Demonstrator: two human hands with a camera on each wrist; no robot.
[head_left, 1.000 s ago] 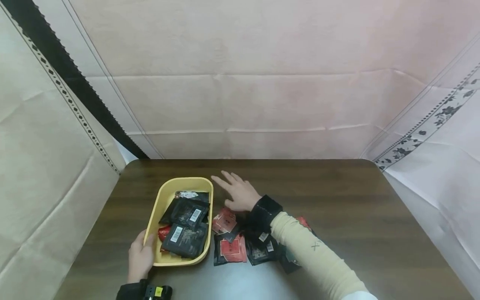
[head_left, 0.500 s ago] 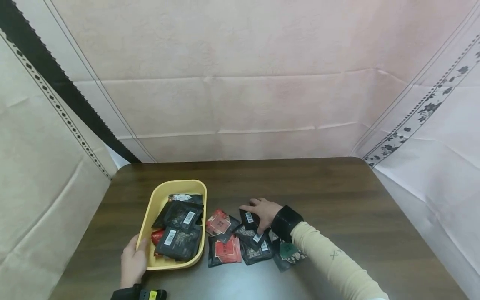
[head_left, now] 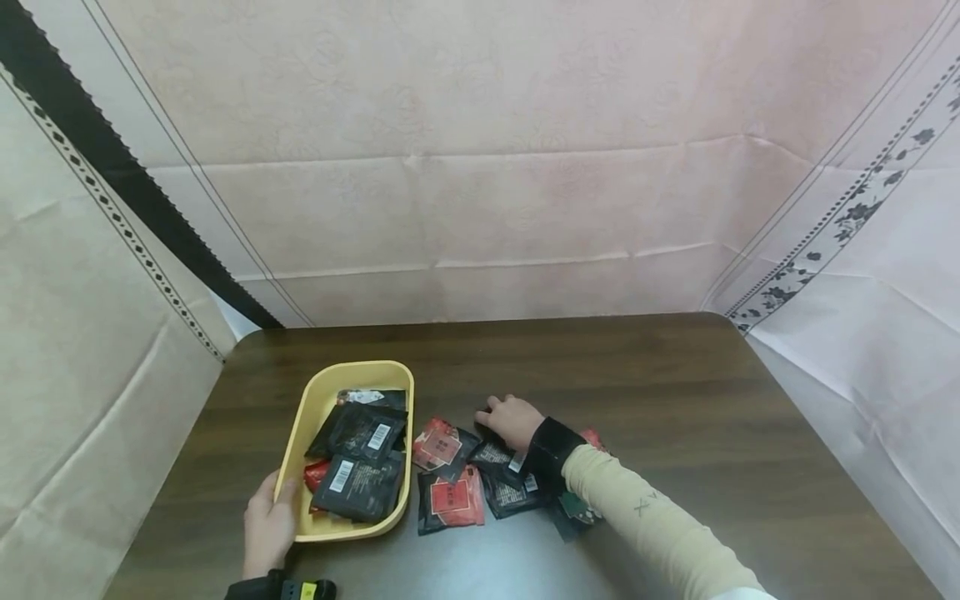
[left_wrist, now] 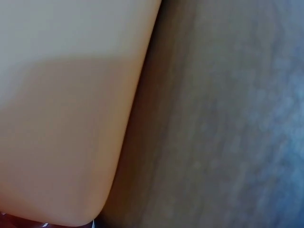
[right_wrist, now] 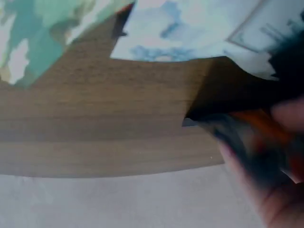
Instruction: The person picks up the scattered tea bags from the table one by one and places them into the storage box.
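Observation:
A yellow plastic basket [head_left: 313, 417] stands left of centre on the table, holding several black packets [head_left: 363, 483] and a red one [head_left: 315, 475]. My left hand [head_left: 268, 521] grips its near left edge; in the left wrist view the basket wall [left_wrist: 66, 133] covers that side. My right hand [head_left: 512, 423] is over the far side of the loose packets. Its fingers pinch a dark packet [right_wrist: 247, 147], seen blurred in the right wrist view and mostly hidden under the hand in the head view. Black packets [head_left: 510, 498] lie below that hand.
Right of the basket lie red-and-black packets [head_left: 452, 497] and a green-and-black packet [head_left: 576, 510], partly covered by the right wrist. A pale-labelled packet [right_wrist: 175, 31] shows in the right wrist view. Light cloth [head_left: 480, 208] hangs behind the wooden table [head_left: 675, 400].
My right hand has moved from beside the basket's far end to the loose packets, and its fingers have closed on a dark packet. The left hand keeps its grip; the head view has shifted slightly.

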